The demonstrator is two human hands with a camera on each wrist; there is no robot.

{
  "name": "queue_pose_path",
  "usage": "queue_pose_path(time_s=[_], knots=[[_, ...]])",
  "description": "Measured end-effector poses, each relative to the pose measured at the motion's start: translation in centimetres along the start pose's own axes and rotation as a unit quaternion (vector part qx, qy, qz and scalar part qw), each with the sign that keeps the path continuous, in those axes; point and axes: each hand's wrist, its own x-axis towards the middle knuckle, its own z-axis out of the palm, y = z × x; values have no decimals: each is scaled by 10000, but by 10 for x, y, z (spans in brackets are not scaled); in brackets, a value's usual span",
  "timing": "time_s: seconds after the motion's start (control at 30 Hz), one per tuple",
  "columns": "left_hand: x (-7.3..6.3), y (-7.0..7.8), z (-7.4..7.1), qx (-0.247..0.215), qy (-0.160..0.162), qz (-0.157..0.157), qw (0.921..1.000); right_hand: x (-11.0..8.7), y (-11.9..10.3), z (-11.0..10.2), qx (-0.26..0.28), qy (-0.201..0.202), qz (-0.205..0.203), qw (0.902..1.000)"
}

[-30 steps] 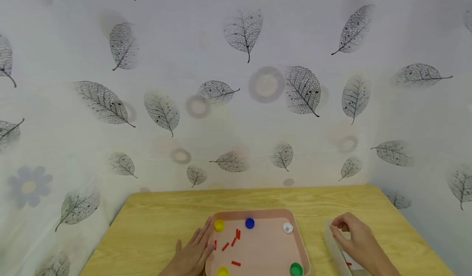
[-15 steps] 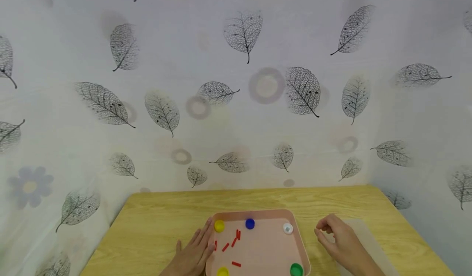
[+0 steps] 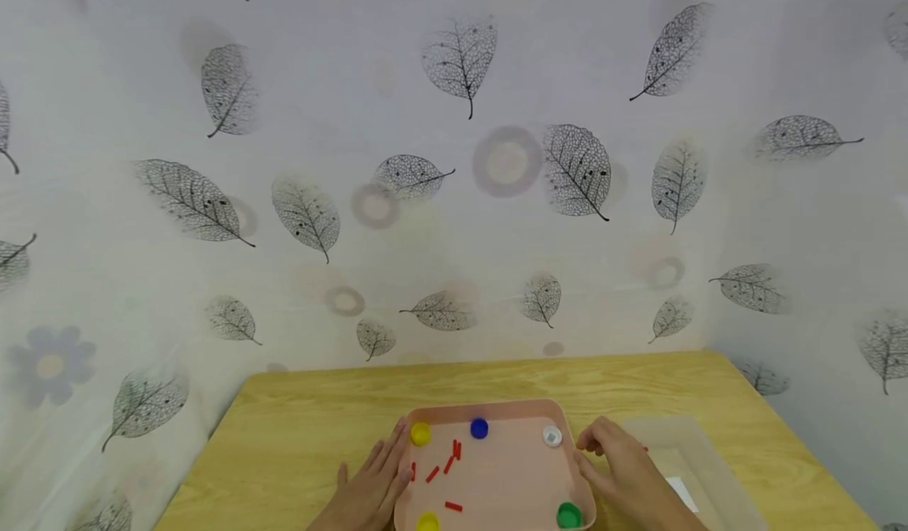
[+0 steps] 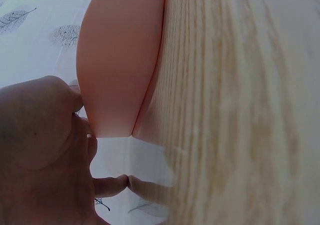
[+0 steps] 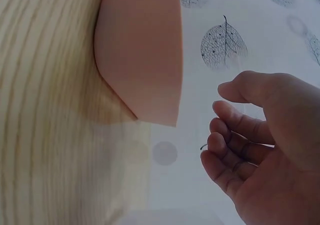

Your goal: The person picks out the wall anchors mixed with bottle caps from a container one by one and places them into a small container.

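My left hand [image 3: 364,490] lies spread against the pink tray [image 3: 511,472]: six red sticks [image 3: 453,506] inside; rightward, another stick [image 3: 645,449] seemingly remains. Whether my right hand [image 3: 619,464] pinches anything, I can't tell.

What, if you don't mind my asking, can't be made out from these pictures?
Tray's near rim: head view, cut off by the bottom edge.
Near yellow cap: head view, same edge cuts it.
Box's left part: head view, behind the right hand.
Mark in the white cap: head view, too small to read.
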Motion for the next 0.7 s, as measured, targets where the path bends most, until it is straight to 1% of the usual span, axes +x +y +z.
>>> queue_pose_path(time_s=[0.03,0.1,0.27,0.37,0.4,0.53,0.7], knots=[[0,0,0,-5,2,-2,10000,0,-1,1,54,-83,14,9999],[0,0,0,-21,-1,10,10000,-1,-5,5,136,-117,-19,9998],[-1,1,0,-78,-24,-4,10000,-1,-10,19,133,27,-284,9995],[-1,1,0,-99,-21,7,9999,-1,-14,26,176,-8,-318,9993],[-1,1,0,-117,-25,29,9999,-1,-15,27,196,-60,-261,9994],[-2,3,-2,-149,1,95,9998,0,-19,31,225,-98,-368,9990],[-2,6,-4,-75,-28,25,10000,1,-21,35,328,-25,-498,9982]])
